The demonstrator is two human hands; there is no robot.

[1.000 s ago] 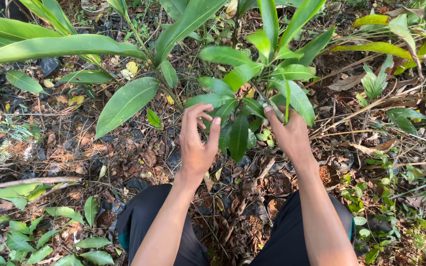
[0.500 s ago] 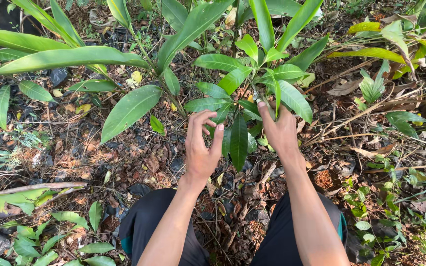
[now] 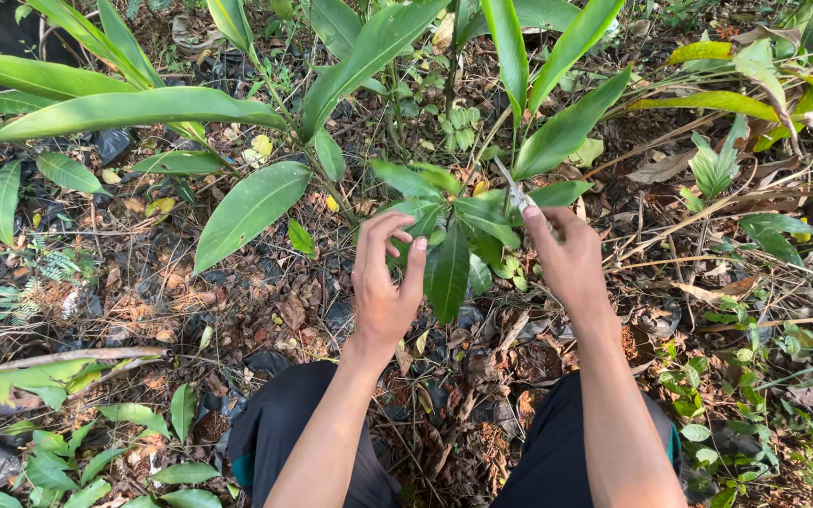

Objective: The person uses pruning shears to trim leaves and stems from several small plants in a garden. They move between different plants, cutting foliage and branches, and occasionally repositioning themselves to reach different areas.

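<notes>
A small seedling [image 3: 454, 226] with a cluster of glossy dark green leaves stands in the leaf-strewn ground, straight ahead of the person's knees [image 3: 303, 423] and between the two raised hands. Its longest leaf droops toward the person, hanging between the wrists. The left hand [image 3: 383, 282] is just left of the seedling, fingers spread and curled, thumb and forefinger tips touching the outer leaves but not clamped on anything. The right hand [image 3: 566, 259] is on the seedling's right side, closed around a small pale metal tool [image 3: 515, 193] whose tip pokes up past the fingertips, right against the seedling's top leaves; what kind of tool it is cannot be told. The hands are apart, one on each side of the plant. Behind the seedling rise taller plants with long, strap-like light green leaves [image 3: 143, 108], arching to its left and above it. To the right of the seedling lie dry sticks and yellowing leaves [image 3: 708, 99], and brown leaf litter [image 3: 143, 292] covers the soil all around it.
</notes>
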